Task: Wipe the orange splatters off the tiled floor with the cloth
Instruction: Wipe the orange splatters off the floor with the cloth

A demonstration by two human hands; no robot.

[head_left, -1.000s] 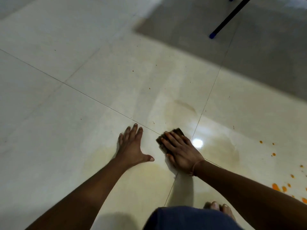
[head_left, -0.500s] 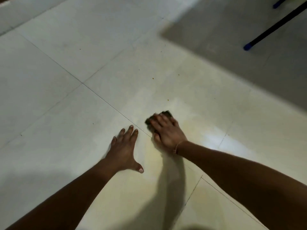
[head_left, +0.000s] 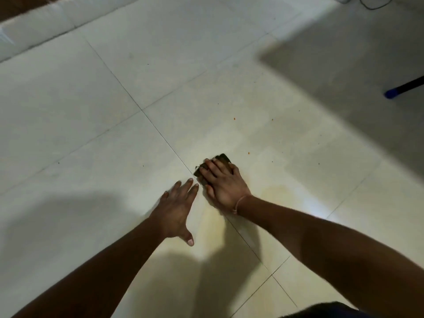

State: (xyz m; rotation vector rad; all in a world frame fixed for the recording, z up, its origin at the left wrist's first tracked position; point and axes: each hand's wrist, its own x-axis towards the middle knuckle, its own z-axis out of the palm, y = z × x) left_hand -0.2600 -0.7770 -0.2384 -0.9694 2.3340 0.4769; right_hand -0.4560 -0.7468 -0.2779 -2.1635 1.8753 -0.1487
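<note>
One dark wadded cloth (head_left: pixel 224 159) under flat-pressing right hand (head_left: pixel 223 184), left hand (head_left: pixel 175 211) spread flat on tiled floor (head_left: pixel 103 145)

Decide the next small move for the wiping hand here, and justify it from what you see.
Probably slide the cloth a little forward and to the right: the right hand presses it down flat, and the nearest orange speck lies just beyond it, not yet wiped. The left hand only rests flat beside it.
</note>
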